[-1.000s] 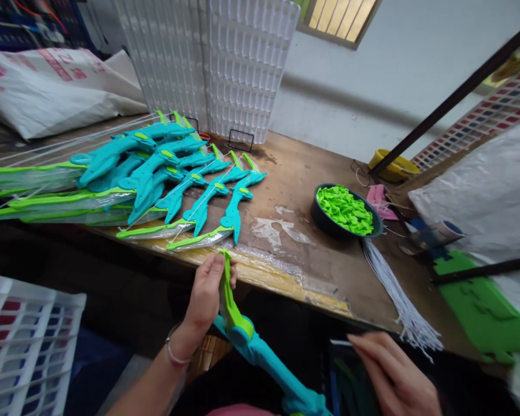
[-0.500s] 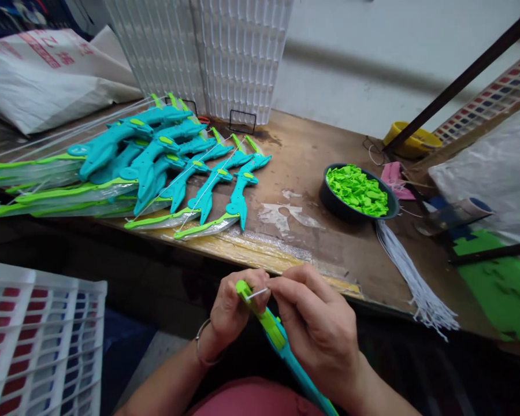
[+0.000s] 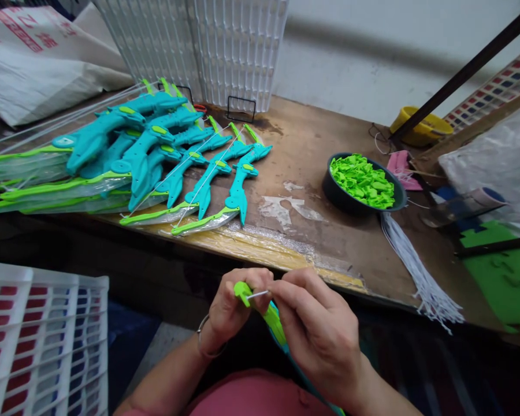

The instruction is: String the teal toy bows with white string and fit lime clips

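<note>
Close to my body, my left hand (image 3: 237, 300) grips the green end of a toy bow (image 3: 274, 323). The bow's green and turquoise body slants down to the right, partly hidden behind my right hand (image 3: 316, 329). Between the thumb and forefinger of that hand is a short stretch of white string (image 3: 259, 294), which runs to the bow's green tip. Both hands are nearly touching. On the table to the left lie several turquoise and green toy bows (image 3: 156, 138), some strung with white string.
A dark bowl (image 3: 329, 193) of small green plastic pieces stands on the wooden table (image 3: 299, 144). Beside it a bundle of white strings (image 3: 411, 266) hangs over the edge. A white plastic crate (image 3: 43, 335) is at lower left, and a yellow container (image 3: 420, 127) sits at back right.
The view has shifted slightly. The bow is tilted a little differently, with less of its body showing between my hands. Both hands keep their hold.
</note>
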### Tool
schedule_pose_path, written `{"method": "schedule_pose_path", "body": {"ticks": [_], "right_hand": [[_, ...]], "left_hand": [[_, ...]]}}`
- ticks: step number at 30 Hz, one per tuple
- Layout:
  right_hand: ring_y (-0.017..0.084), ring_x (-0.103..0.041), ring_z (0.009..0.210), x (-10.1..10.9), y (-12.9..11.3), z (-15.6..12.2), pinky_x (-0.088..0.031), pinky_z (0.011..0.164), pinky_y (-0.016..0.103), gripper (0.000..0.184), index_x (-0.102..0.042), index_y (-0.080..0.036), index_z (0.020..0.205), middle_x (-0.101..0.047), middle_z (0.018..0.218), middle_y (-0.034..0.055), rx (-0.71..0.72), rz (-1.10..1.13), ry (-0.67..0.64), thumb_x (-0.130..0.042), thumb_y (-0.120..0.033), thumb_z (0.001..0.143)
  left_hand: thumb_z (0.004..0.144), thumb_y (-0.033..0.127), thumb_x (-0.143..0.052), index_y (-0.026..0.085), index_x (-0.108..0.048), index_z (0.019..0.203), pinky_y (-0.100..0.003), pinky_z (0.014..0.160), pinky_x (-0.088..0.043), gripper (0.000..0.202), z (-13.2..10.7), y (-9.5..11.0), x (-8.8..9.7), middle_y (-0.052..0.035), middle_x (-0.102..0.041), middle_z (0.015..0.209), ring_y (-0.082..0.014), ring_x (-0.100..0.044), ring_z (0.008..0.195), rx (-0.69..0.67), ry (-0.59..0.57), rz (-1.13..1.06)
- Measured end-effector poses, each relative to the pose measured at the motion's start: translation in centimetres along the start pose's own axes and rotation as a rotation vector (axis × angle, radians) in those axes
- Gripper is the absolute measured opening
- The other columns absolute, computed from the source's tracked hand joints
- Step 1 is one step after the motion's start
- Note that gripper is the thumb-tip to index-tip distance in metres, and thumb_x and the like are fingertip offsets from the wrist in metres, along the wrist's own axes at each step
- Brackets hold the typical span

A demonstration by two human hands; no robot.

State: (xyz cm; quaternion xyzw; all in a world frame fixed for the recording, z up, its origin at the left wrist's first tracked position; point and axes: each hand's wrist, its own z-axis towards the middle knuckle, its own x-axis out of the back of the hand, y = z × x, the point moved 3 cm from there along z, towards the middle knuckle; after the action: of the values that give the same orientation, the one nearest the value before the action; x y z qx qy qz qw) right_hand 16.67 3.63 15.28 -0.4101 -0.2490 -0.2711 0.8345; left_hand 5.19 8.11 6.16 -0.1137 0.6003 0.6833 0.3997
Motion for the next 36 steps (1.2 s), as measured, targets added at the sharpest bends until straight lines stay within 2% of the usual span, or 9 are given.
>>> {"method": "schedule_pose_path", "body": {"ticks": [6,12,18,22,25,28,31,36], "right_hand": [[0.013,-0.065,0.075,0.3,-0.1,0.0,-0.058,0.067,0.022,0.025,-0.07,-0.017,0.107,-0.066,0.086,0.0042,0.005,0.016,-0.004,-0.056,-0.001,0.094],[0.013,-0.064,0.076,0.2,-0.2,0.1,-0.056,0.068,0.022,0.025,-0.071,-0.014,0.108,-0.066,0.085,0.0048,0.017,0.068,-0.005,-0.057,0.0,0.092],[0.013,-0.066,0.08,-0.9,-0.3,0.5,-0.058,0.07,0.021,0.025,-0.07,-0.011,0.111,-0.067,0.086,0.0059,0.045,0.135,-0.027,-0.056,0.001,0.094],[0.014,-0.069,0.089,-1.4,-0.3,0.5,-0.06,0.078,0.022,0.023,-0.069,-0.011,0.109,-0.071,0.092,0.0077,0.094,0.135,0.008,-0.055,0.0,0.095],[0.016,-0.07,0.095,-1.8,0.2,0.1,-0.061,0.08,0.024,0.03,-0.066,-0.01,0.121,-0.073,0.099,0.0105,0.088,0.08,0.023,-0.055,0.0,0.095],[0.019,-0.071,0.1,-2.2,1.0,-0.4,-0.062,0.081,0.027,0.039,-0.059,-0.008,0.133,-0.073,0.107,0.014,0.093,-0.026,0.059,-0.058,0.0,0.095],[0.021,-0.071,0.101,-2.6,1.9,-0.7,-0.062,0.081,0.029,0.038,-0.059,-0.008,0.132,-0.073,0.108,0.0147,0.162,-0.157,0.097,-0.059,-0.002,0.095],[0.02,-0.069,0.082,-3.0,3.2,-0.1,-0.06,0.069,0.03,0.028,-0.061,-0.008,0.124,-0.073,0.092,0.0124,0.292,-0.353,0.14,-0.059,-0.006,0.096]], "left_hand": [[0.098,0.068,-0.043,0.018,-0.06,0.065,-0.036,0.071,-0.041,0.063,0.3,-0.1,-0.2,-0.0041,-0.056,0.06,-0.019,-0.049,0.062,-0.086,-0.058,-0.018],[0.099,0.067,-0.042,0.019,-0.06,0.065,-0.036,0.07,-0.04,0.061,0.0,-0.3,0.1,-0.0038,-0.055,0.06,-0.019,-0.049,0.061,-0.083,-0.07,-0.017],[0.096,0.07,-0.044,0.019,-0.061,0.065,-0.037,0.069,-0.042,0.062,-0.3,-0.3,0.6,-0.0064,-0.059,0.068,-0.0223,-0.053,0.067,-0.019,0.035,0.103],[0.097,0.068,-0.045,0.018,-0.058,0.066,-0.036,0.074,-0.044,0.06,0.1,-0.6,0.3,-0.0035,-0.054,0.067,-0.0196,-0.05,0.068,-0.018,0.013,0.047],[0.097,0.067,-0.048,0.018,-0.06,0.069,-0.032,0.07,-0.043,0.058,0.2,-1.0,0.4,-0.0028,-0.052,0.068,-0.0176,-0.046,0.069,0.0,0.064,0.087],[0.098,0.061,-0.054,0.017,-0.057,0.072,-0.027,0.06,-0.038,0.051,0.2,-1.4,0.6,-0.0004,-0.045,0.069,-0.0143,-0.037,0.064,0.107,0.117,0.093],[0.101,0.053,-0.055,0.016,-0.058,0.077,-0.026,0.061,-0.039,0.043,0.4,-1.4,0.8,-0.0007,-0.045,0.074,-0.0137,-0.038,0.067,0.185,0.106,0.128],[0.101,0.056,-0.052,0.014,-0.067,0.087,-0.027,0.071,-0.045,0.047,1.5,-1.0,0.8,-0.0033,-0.057,0.08,-0.0157,-0.048,0.075,0.255,0.067,0.239]]}}
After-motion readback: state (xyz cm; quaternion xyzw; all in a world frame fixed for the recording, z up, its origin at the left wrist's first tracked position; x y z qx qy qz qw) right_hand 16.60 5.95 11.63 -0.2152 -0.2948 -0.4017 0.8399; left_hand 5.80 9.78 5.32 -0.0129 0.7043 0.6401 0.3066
